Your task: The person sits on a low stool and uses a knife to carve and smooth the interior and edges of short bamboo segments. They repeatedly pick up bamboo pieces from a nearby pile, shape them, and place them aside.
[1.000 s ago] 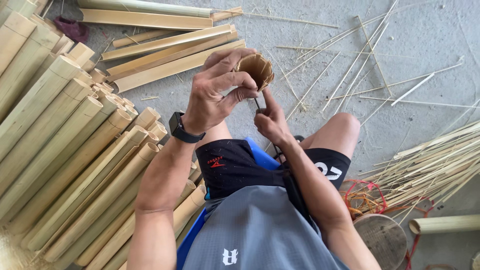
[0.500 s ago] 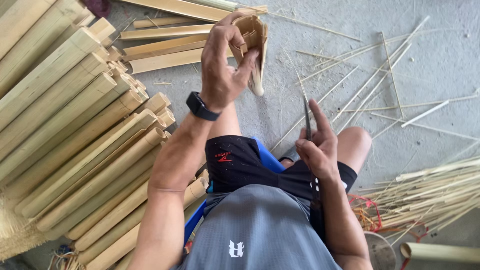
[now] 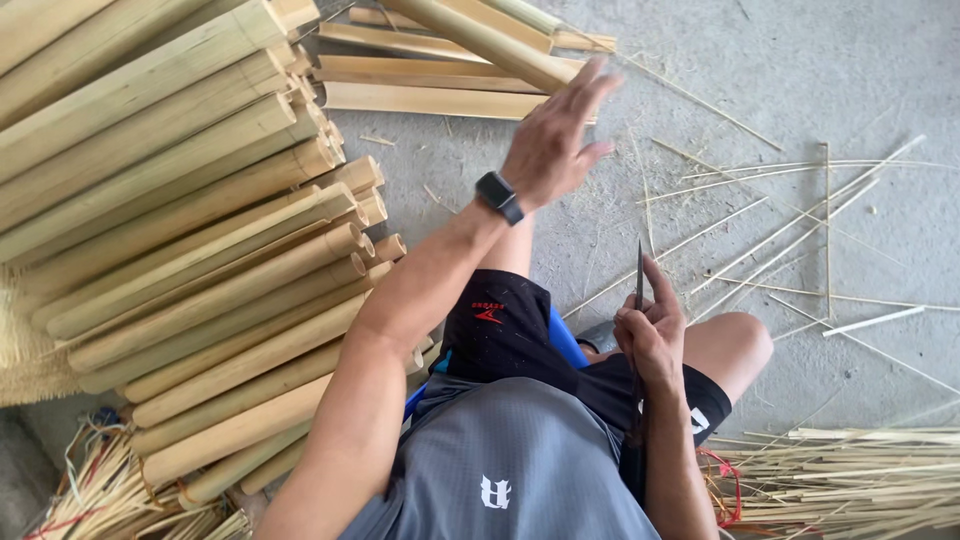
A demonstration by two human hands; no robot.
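Seated person, one hand raised empty, a blade gripped in the other.

The left hand (image 3: 553,140) is held out with fingers spread and nothing grasped, above the split bamboo lengths (image 3: 440,72) lying on the concrete floor (image 3: 800,70). The right hand (image 3: 650,335) is closed around a thin dark knife (image 3: 639,275), blade pointed away from the body, just above the right knee. Stacked bamboo poles (image 3: 180,240) are seen at the left; thin bamboo strips (image 3: 760,230) are scattered at the right.
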